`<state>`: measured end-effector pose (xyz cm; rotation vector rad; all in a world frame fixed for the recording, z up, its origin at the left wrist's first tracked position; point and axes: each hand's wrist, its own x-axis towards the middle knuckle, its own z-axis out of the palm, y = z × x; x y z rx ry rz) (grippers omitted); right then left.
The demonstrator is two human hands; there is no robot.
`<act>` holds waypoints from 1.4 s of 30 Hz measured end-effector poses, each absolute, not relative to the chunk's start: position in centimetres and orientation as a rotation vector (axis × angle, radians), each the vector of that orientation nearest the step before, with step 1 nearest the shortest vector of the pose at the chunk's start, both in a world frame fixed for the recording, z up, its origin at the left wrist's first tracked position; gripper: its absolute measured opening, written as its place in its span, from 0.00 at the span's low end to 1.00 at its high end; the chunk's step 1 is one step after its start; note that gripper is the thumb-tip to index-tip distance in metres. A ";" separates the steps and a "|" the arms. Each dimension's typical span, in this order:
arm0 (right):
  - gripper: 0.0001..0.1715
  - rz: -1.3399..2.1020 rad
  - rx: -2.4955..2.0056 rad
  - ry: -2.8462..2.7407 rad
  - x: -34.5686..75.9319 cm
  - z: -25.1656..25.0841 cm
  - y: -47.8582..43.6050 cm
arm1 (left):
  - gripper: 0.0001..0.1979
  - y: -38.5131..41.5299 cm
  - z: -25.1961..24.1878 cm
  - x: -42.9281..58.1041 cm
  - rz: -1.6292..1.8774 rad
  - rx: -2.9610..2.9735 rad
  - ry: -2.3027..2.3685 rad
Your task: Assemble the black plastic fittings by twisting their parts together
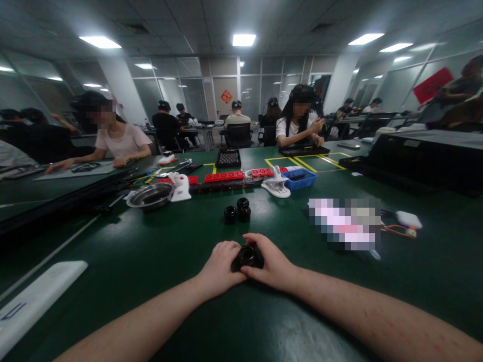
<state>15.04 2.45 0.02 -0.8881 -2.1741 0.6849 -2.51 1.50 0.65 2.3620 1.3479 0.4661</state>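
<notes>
Near the table's middle, my left hand (222, 264) and my right hand (269, 261) close in from both sides on a black round part (247, 255) with a hole in its top. Fingers and thumbs of both hands curl around it, and its lower portion is hidden or lost in shadow. Just beyond my fingertips, three similar glossy black round parts (230, 214) stand close together on the green table (181, 236).
Farther back lie a steel bowl (149, 196), white clamps (277, 183), red blocks (224, 176) and a blue bin (301, 179). A white panel (41, 301) is at left, a blurred-out object (345, 223) at right. Co-workers sit across the table.
</notes>
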 end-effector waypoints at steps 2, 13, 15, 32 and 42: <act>0.34 0.686 -0.836 -2.165 15.1 -0.1 2.4 | 0.14 1.5 0.6 -2.5 0.463 2.362 1.351; 0.40 0.733 -0.813 -2.209 15.1 0.5 2.4 | 0.17 1.5 0.9 -2.6 0.447 2.331 1.351; 0.37 0.714 -0.859 -2.183 15.0 0.4 2.4 | 0.16 1.5 0.8 -2.5 0.456 2.343 1.344; 0.34 0.733 -0.833 -2.160 15.1 0.1 2.3 | 0.15 1.3 1.1 -2.4 0.466 2.349 1.353; 0.42 0.763 -0.764 -2.236 15.2 0.3 2.4 | 0.17 1.6 0.6 -2.5 0.471 2.364 1.343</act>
